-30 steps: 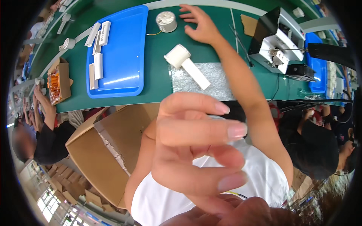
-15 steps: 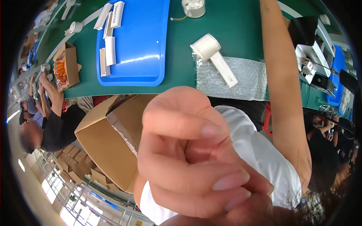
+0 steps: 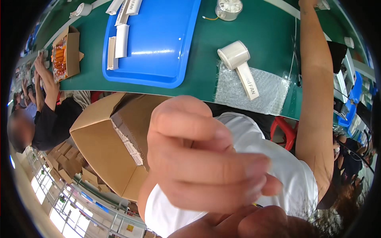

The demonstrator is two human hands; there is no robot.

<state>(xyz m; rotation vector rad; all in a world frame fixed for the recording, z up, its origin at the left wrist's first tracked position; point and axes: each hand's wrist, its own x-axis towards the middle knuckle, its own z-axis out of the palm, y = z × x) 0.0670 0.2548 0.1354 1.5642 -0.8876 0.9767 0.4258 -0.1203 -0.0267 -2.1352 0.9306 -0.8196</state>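
Close to the camera, my left hand point(image 3: 202, 158) is raised with its fingers curled in toward the thumb. Anything between the fingertips is hidden, and the hand is a little blurred. My right arm reaches far up along the right side, so that only part of my right hand point(image 3: 308, 3) shows at the top edge. Its fingers are cut off; a white piece point(image 3: 323, 4) is beside it. Between the arms, a white handheld fan point(image 3: 234, 54) lies partly on a bubble-wrap sheet point(image 3: 268, 89). Farther back stands a round white fan head point(image 3: 229, 8) with a yellow wire.
A blue tray point(image 3: 158, 71) holds several white and cardboard pieces at its left. An open cardboard box point(image 3: 99, 146) stands below the green table point(image 3: 206, 39). At left are a box of orange parts point(image 3: 65, 55) and a co-worker point(image 3: 55, 123). A red stool point(image 3: 283, 131) is beneath.
The view has shifted, moving the table items within the picture. My left fingers have curled further, hiding the palm. My right arm now lies farther right, with its hand at the top edge.
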